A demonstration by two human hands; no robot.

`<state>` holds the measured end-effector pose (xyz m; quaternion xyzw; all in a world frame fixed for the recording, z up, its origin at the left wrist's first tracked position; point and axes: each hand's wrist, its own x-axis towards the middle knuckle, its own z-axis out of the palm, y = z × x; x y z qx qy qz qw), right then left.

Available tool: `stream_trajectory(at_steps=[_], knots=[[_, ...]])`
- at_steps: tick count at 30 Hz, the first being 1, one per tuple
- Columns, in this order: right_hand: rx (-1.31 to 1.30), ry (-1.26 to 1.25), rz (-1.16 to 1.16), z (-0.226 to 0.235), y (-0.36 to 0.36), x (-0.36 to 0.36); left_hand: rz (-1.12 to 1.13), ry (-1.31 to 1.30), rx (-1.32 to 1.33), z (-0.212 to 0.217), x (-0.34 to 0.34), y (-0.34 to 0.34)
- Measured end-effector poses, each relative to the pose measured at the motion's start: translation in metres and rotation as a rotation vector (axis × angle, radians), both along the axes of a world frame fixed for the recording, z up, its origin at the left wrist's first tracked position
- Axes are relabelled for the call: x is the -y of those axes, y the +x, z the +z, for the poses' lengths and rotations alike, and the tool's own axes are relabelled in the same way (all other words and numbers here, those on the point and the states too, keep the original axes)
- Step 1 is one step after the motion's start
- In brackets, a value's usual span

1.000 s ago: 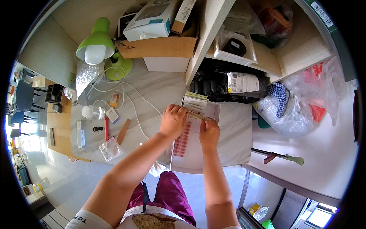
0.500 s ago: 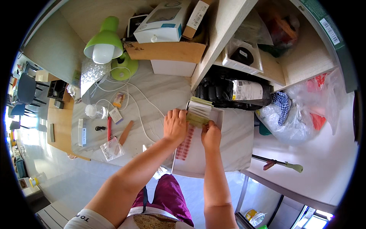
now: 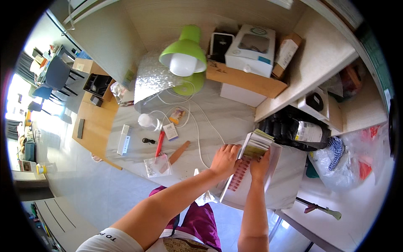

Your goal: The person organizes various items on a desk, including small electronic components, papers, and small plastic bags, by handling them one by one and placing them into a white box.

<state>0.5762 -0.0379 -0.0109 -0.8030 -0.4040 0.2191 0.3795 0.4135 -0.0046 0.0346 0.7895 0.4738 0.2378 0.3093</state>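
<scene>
A stack of flat green and white packets [image 3: 256,148] stands in rows at the far end of a shallow white box [image 3: 273,170]. My left hand [image 3: 226,160] reaches over the box's left wall, its fingers bent against the stack's left side and the thumb at its near edge. On the near right corner of the stack, my right hand [image 3: 260,167] has its fingers closed. Nearer to me in the box lies a strip of small pinkish-red pieces [image 3: 239,176]. My fingers partly hide the stack's lower edge.
A green desk lamp [image 3: 183,56], white cable and red pen-like stick [image 3: 160,143] are on the left of the marble-patterned table. Nearby lie a brown strip [image 3: 179,152] and a small clear bag [image 3: 157,166]. A black plastic-wrapped parcel [image 3: 289,128] sits beyond the box.
The whole view has swung left, so the table and box appear farther right and lower. Both hands stay at the stack, and the right hand now sits lower against its near side.
</scene>
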Motion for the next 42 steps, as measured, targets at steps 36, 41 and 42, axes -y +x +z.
stream_trajectory(at_steps=[36, 41, 42], knots=[[0.371, 0.005, 0.046, 0.032, -0.231, 0.118, -0.390, 0.055, -0.041, -0.002, 0.056, -0.248], [0.474, 0.039, -0.025, 0.067, -0.214, 0.091, -0.432, -0.004, -0.033, -0.001, 0.067, -0.261], [0.394, 0.062, 0.017, 0.055, -0.212, 0.094, -0.414, 0.032, -0.022, -0.003, 0.064, -0.261]])
